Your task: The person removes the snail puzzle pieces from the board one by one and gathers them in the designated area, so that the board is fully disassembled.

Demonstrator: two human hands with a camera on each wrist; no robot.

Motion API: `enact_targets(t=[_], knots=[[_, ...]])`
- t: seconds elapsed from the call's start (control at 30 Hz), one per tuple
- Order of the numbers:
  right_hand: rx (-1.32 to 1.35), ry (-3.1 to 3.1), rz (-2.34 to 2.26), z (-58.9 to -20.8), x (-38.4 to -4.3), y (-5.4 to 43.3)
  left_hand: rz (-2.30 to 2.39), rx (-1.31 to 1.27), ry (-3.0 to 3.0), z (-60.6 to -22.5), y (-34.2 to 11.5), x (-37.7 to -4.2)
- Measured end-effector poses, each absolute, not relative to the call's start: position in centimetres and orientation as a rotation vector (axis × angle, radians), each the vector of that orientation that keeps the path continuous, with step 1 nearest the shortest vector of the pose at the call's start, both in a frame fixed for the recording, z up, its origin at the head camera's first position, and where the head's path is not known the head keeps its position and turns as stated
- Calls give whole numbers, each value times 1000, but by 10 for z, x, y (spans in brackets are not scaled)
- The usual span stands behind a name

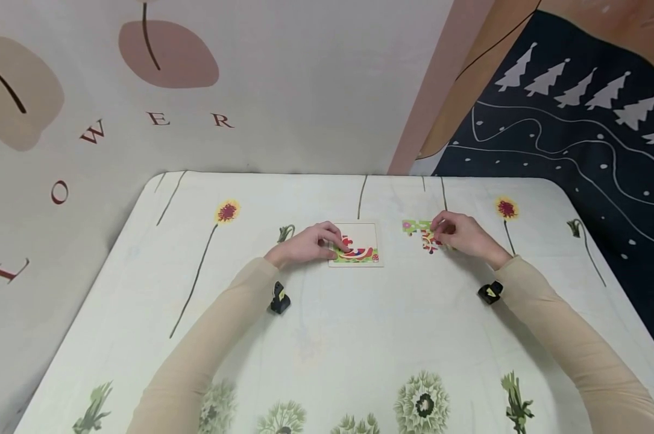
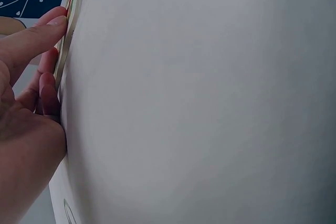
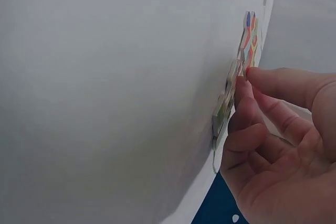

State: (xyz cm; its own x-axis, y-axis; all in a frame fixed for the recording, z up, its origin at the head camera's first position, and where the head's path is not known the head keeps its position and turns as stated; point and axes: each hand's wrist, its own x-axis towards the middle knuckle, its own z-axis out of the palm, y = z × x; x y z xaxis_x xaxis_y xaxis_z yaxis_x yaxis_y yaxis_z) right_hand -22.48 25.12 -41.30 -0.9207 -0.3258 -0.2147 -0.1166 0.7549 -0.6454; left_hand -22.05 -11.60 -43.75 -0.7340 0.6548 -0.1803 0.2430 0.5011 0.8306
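A square jigsaw board (image 1: 366, 234) lies on the table, with several printed pieces (image 1: 361, 255) in red, white and green along its near side. My left hand (image 1: 311, 242) rests at the board's left edge, thumb and fingers loosely bent, fingertips on the pieces. To the right of the board, my right hand (image 1: 463, 234) pinches a red and yellow puzzle piece (image 3: 249, 43) between thumb and fingers. Green loose pieces (image 1: 410, 226) lie beside and partly under that hand. The right wrist view shows another loose piece (image 3: 220, 116) below the fingers.
A white tablecloth (image 1: 375, 325) printed with flowers covers the table. Behind it hangs a pale printed cloth (image 1: 305, 108), and a dark blue one with white trees (image 1: 565, 126) hangs at the right. Black wrist cameras sit on both forearms.
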Motion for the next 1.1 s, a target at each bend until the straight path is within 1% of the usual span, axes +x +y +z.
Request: enact_targets(t=[0.5,0.83,1.1], knots=[[-358,2675,-904,-415,-225,253,1144,730,2272,-439,-116,-221],[-474,2676,-985,-418,-224,253,1139,721,2275,-439,-116,-222],[-489,2666,-934,-417,-227,251,1136,726,2275,-439,-116,-221]])
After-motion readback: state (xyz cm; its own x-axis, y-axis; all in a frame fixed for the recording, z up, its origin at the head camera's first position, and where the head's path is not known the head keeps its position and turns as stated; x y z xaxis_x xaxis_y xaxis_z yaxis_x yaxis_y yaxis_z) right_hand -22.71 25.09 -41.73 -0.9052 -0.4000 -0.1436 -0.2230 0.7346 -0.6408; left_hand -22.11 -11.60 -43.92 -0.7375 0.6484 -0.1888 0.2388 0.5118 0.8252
